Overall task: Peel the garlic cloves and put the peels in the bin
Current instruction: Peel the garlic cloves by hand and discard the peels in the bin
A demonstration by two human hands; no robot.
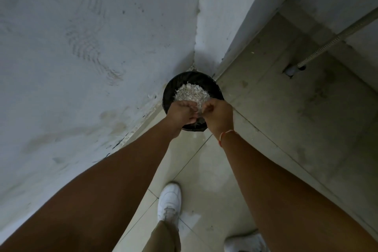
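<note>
I look straight down my two arms to a black bin (169,90) that stands on the floor in the corner where two pale walls meet. A heap of whitish garlic peels (191,93) lies inside it, filling the far half of the opening. My left hand (181,112) and my right hand (216,115) hang over the near rim, touching each other at the fingers. Both have their fingers curled inward, and something small seems pinched between them, but it is hidden by the knuckles, so I cannot tell what either hand holds, or whether it holds anything at all. A red thread (225,135) circles the right wrist.

Around the bin: the rough plaster wall (81,47) runs close along the left arm, and its foot meets the floor just left of the bin, with a few pale flecks lying there. Behind the bin a square wall corner (212,26) juts forward. To the right a raised concrete ledge (286,98) runs diagonally, its edge passing just beside the bin's right rim (tight on that side). A corrugated hose (335,41) slants down to a drain hole on the ledge, well apart from the hands.

Open room lies only toward me, on the tiled floor (204,170), where my white shoe (169,202) stands, with a second shoe (245,243) at the lower edge.
</note>
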